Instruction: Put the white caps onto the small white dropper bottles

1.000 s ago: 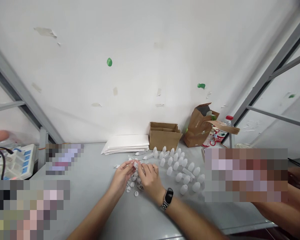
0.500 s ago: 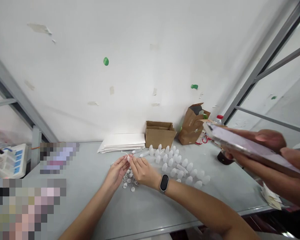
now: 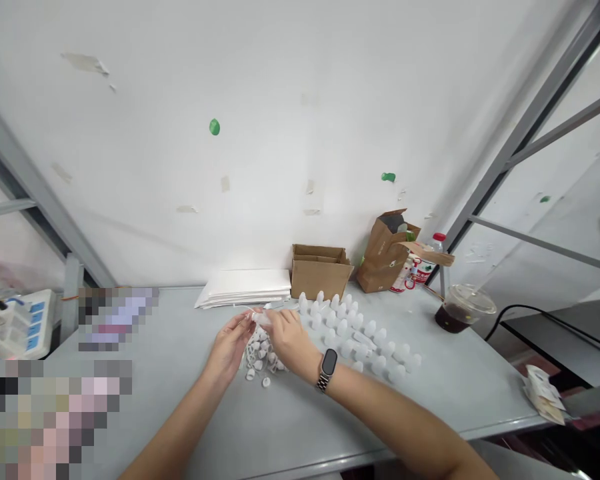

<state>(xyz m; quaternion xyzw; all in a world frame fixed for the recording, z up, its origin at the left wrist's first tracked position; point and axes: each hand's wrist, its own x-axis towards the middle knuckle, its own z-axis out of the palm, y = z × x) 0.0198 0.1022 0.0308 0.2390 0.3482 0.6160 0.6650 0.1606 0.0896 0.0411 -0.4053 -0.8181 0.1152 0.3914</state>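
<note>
My left hand (image 3: pixel 231 343) pinches a small white piece with a thin cord, mostly hidden by the fingertips. Meeting it from the other side, my right hand (image 3: pixel 291 340) has its fingers closed on a frosted white bulb-shaped shell (image 3: pixel 261 319). Under both hands lies a loose pile of small white caps with cords (image 3: pixel 258 353). To the right, several frosted white shells (image 3: pixel 341 327) stand in uneven rows, with a few clear pieces lying among them.
Behind the shells stand an open cardboard box (image 3: pixel 320 275) and a brown paper bag (image 3: pixel 384 257). White sheets (image 3: pixel 247 287) are stacked against the wall. A lidded cup of dark drink (image 3: pixel 463 310), a red-capped bottle (image 3: pixel 436 245) and crumpled paper (image 3: pixel 544 393) are at the right; a power strip (image 3: pixel 37 323) is at the left.
Another person's hands with a phone have left the right side, uncovering the cup. A frosted shell now shows between my fingers, and my right hand has shifted slightly.
</note>
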